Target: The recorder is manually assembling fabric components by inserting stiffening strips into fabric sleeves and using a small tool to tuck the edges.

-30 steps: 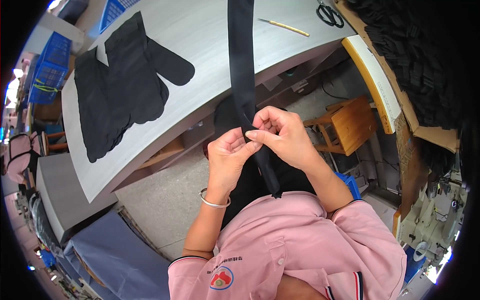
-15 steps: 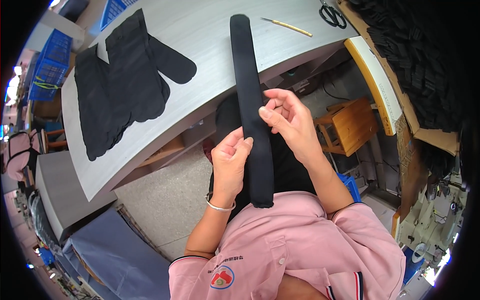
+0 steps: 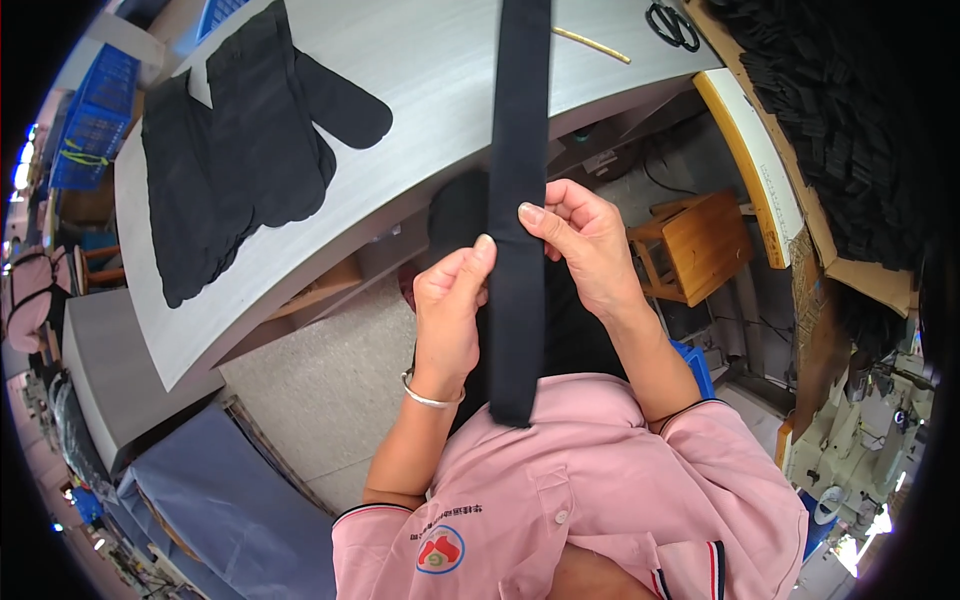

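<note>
Where the grey table (image 3: pixel 420 60) curves across the far side, a stack of black cut pieces (image 3: pixel 230 150) lies on its left part, a thin yellow stick (image 3: pixel 592 44) and black scissors (image 3: pixel 672 24) on its right. A wooden stool (image 3: pixel 700 245) stands under the table to the right.

In front of the pink shirt (image 3: pixel 590 500), a long black strip (image 3: pixel 518 200) runs from the far table edge down to the person's chest, its near end hanging free over the shirt. It looks flat, even in width, matte and limp, with a squared near end.

Both hands pinch it at mid-length. The left hand (image 3: pixel 447 305) presses its thumb against the strip's left edge, the other fingers curled in; a silver bangle (image 3: pixel 430 395) sits on the wrist. The right hand (image 3: pixel 585 235) grips the right edge between thumb and fingers.

The step in hand seems to be smoothing or checking the strip along its length. The next move would likely call for sliding both pinches along the edges evenly, keeping the strip taut and untwisted.
</note>
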